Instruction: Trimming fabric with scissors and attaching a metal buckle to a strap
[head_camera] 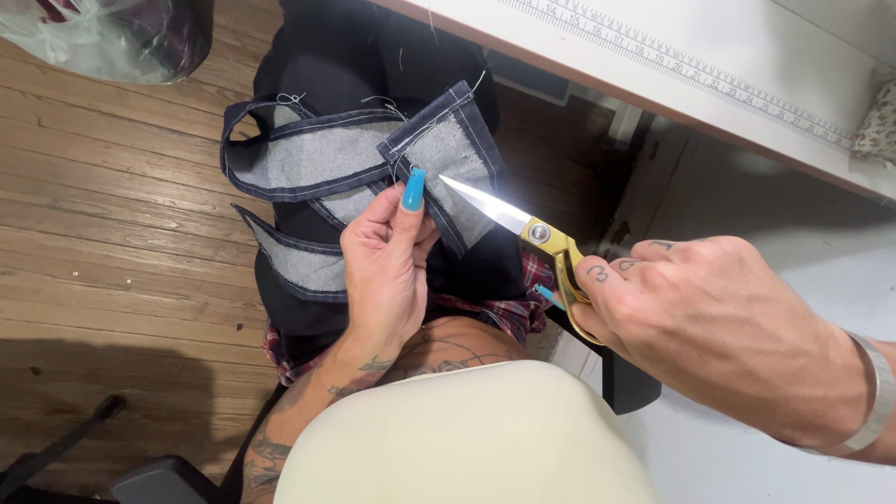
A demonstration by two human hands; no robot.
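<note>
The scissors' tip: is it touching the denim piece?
Touching. The head view shows the scissors tip lying on the denim piece, beside the left hand.

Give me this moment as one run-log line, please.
left hand: holds denim piece | right hand: holds scissors, blades at fabric

I've got the left hand [390,266] mid-frame, thumb with its blue nail pinching the denim pieces [322,159] over the lap. My right hand [719,327], lower right, grips the gold-handled scissors [523,229], blade tips touching the denim right by that thumb. A white table edge with a printed ruler [681,65] runs across the upper right. Wooden floor [103,243] fills the left, a plastic bag [112,37] upper left.
</note>
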